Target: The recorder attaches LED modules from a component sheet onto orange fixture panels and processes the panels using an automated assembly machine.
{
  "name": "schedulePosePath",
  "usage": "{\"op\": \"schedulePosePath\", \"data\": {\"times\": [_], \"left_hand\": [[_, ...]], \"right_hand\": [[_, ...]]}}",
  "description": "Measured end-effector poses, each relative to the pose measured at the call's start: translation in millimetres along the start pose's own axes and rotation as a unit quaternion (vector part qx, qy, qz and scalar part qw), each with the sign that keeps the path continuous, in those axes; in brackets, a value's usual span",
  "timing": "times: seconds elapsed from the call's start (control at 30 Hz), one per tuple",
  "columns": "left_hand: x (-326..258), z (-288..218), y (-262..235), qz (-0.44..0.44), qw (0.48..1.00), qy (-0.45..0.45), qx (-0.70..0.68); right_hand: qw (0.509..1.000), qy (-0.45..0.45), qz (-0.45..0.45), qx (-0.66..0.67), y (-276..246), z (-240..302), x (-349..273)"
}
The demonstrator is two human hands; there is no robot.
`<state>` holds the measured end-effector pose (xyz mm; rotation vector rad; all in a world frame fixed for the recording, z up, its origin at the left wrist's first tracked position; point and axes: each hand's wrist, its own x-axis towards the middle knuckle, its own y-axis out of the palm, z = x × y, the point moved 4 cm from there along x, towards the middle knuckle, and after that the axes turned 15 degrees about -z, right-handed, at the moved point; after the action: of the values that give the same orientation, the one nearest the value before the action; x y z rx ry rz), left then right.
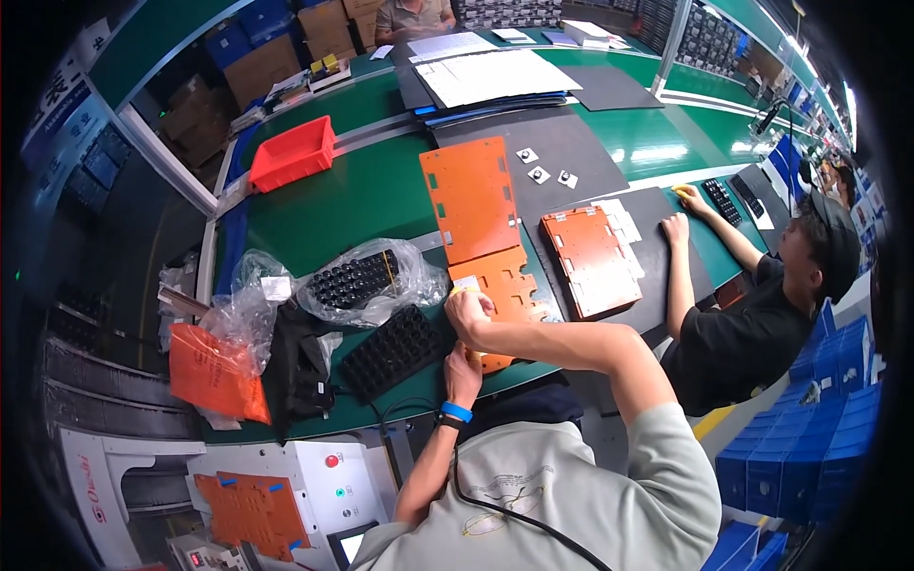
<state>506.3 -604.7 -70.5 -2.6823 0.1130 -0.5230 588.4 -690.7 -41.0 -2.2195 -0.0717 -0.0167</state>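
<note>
An orange plate fixture (502, 282) with cut-outs lies in front of me, its hinged orange lid (471, 202) swung up on the far side. Over the base's left edge, my right hand (469, 314) has curled fingers, with a bit of yellow at them; what they hold is too small to name. My left hand (464, 369) is closer to me, at the near left corner of the base, fingers bent and partly hidden. A small white label (466, 284) shows beside my right hand. Left of my hands lies a black plastic tray (391, 353) with round pockets.
A bagged black tray (354, 284) and an orange bag (219, 371) lie leftward. Farther off are a red bin (293, 154) and stacked sheets (495, 78). Right stands a closed orange fixture (591, 261), near a co-worker (752, 324). Three small square parts (538, 175) lie on black board.
</note>
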Motion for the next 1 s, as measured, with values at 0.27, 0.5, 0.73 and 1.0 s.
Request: {"op": "schedulePosePath", "data": {"times": [0.27, 0.5, 0.73, 1.0], "left_hand": [[1, 14, 2, -0.022, 0.996, -0.019, -0.086], [11, 21, 8, 0.045, 0.995, -0.057, -0.066], [11, 16, 8, 0.025, 0.996, -0.069, -0.05], [8, 25, 10, -0.019, 0.991, -0.075, -0.105]], "right_hand": [[0.997, -0.051, 0.02, 0.057, 2, -7, 8], [0.991, -0.082, 0.029, 0.106, 3, -14, 17], [0.982, -0.09, 0.021, 0.164, 3, -26, 21], [0.976, -0.041, -0.036, 0.211, 7, -27, 15]]}}
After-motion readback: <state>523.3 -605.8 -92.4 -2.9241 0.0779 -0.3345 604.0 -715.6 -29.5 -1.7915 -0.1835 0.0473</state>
